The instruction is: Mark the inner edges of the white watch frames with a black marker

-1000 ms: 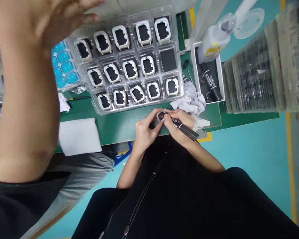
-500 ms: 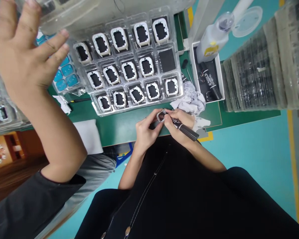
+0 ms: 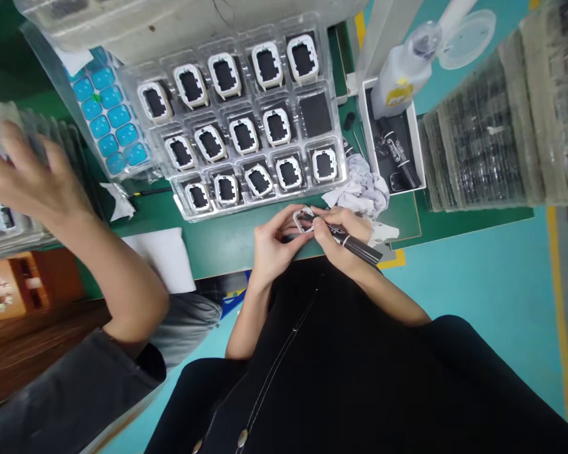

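Fourteen frames [image 3: 303, 77] in tray [image 3: 265, 200], done or not unclear; left hand [image 3: 273, 248] pinches another frame [image 3: 298, 222], apparently mid-work; right hand [image 3: 336, 251] holds marker [image 3: 363, 250] there.

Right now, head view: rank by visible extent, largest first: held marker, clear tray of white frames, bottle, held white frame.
1. Clear tray
2. Bottle
3. Held marker, partly covered
4. Held white frame, partly covered

There's the bottle [image 3: 401, 82] in its white box [image 3: 420, 154], crumpled cloth [image 3: 360, 180] right beside, trays [image 3: 483, 135] stacked high to the right!
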Tool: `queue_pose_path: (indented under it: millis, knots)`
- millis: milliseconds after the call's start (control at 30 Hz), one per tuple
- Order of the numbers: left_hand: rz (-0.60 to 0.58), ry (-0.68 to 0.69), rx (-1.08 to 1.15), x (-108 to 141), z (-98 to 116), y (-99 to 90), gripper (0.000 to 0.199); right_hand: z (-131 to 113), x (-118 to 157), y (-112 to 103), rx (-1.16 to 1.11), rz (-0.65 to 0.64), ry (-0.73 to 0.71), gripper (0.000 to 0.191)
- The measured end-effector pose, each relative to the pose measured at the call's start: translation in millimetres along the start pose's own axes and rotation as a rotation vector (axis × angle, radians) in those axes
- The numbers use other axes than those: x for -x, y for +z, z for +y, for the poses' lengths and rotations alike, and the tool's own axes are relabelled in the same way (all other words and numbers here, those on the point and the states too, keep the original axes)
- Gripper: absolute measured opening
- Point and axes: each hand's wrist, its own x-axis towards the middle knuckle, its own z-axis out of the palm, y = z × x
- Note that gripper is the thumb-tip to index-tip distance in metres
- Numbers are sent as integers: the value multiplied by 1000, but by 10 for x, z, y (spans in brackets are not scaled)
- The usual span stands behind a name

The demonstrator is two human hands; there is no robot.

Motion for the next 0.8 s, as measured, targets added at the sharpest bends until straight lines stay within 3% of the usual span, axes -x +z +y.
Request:
queue_pose_path:
  millis: [200,300,600,800]
  knots:
    - [-57,-98,134,-48,53,-88,69,-39,6,-4,-215,88,86,13]
    - [-59,-115,158,-42,67,-98,69,-20,29,7,-251,105,123,23]
    - [-5,-13,137,-6,53,-17,60,69,-53,-55,-177,30,-37,13]
    - [13,14,90,30,74,19,51,19,-48,-26,-207,16,78,16]
